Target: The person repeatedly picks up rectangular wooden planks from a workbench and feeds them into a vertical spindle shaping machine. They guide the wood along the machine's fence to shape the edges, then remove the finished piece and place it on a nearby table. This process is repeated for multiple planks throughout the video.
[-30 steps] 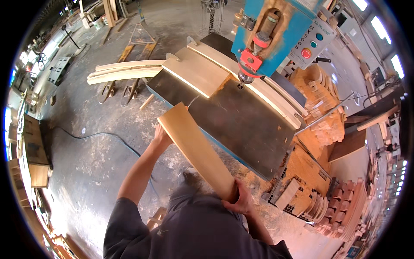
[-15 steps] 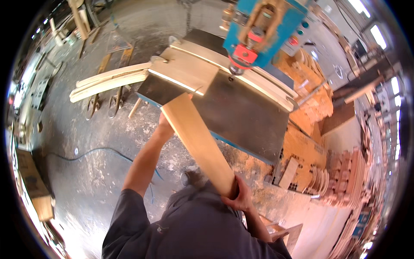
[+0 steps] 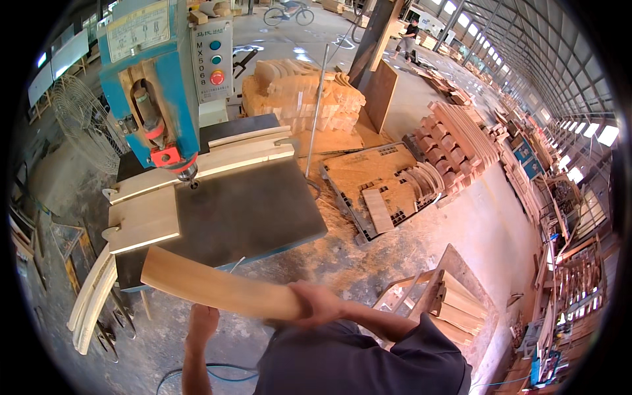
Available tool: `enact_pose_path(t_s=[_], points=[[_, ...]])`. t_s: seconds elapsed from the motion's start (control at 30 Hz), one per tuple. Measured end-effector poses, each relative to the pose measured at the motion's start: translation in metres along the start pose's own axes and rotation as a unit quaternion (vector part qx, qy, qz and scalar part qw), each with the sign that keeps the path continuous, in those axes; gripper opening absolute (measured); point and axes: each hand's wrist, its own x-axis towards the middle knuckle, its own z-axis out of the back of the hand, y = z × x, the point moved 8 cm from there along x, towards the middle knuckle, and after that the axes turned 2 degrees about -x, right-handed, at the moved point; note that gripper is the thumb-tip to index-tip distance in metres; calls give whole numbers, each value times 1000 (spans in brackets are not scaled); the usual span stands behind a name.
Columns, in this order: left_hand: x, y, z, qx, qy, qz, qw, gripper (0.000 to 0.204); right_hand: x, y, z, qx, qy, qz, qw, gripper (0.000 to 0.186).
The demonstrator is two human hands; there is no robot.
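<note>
A long, slightly curved pale wooden board (image 3: 220, 286) lies across both hands, in front of the machine table. My right hand (image 3: 317, 304) grips its right end, thumb and fingers wrapped round it. My left hand (image 3: 203, 320) is closed in a fist at the board's near edge, and what it holds is hidden. A thin pale tip (image 3: 237, 264) juts out beyond the board's far edge; whether it belongs to something in my left hand cannot be seen. Ahead stands a blue drilling machine (image 3: 161, 99) with a bit (image 3: 189, 174) above its dark table (image 3: 253, 204).
Wooden fence strips (image 3: 230, 158) and a flat board (image 3: 146, 217) lie on the table. Curved strips (image 3: 95, 296) rest at the left. Sawdust-covered wood (image 3: 299, 99) and stacked reddish pieces (image 3: 454, 141) stand beyond. A bin of wood pieces (image 3: 461, 306) sits right; a hose (image 3: 220, 372) crosses the floor.
My view has turned right. The board has swung from steeply slanted to nearly level across my body. My left hand now shows as a fist at its near edge; my right hand keeps its grip.
</note>
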Motion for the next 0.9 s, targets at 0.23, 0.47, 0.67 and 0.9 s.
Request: enact_pose_path(t_s=[0.23, 0.47, 0.67, 0.9], points=[[-31, -14, -32, 106, 155, 76, 979, 30, 29, -44, 57, -83, -44, 12, 996, 85], [-159, 88, -27, 92, -177, 98, 975, 36, 126, -82, 64, -170, 84, 83, 978, 77], [-381, 48, -103, -244, -666, 309, 634, 20, 115, -162, 57, -143, 98, 133, 976, 86], [-536, 7, -400, -304, -933, 190, -30, 21, 145, -246, 89, -269, 78, 217, 935, 89]])
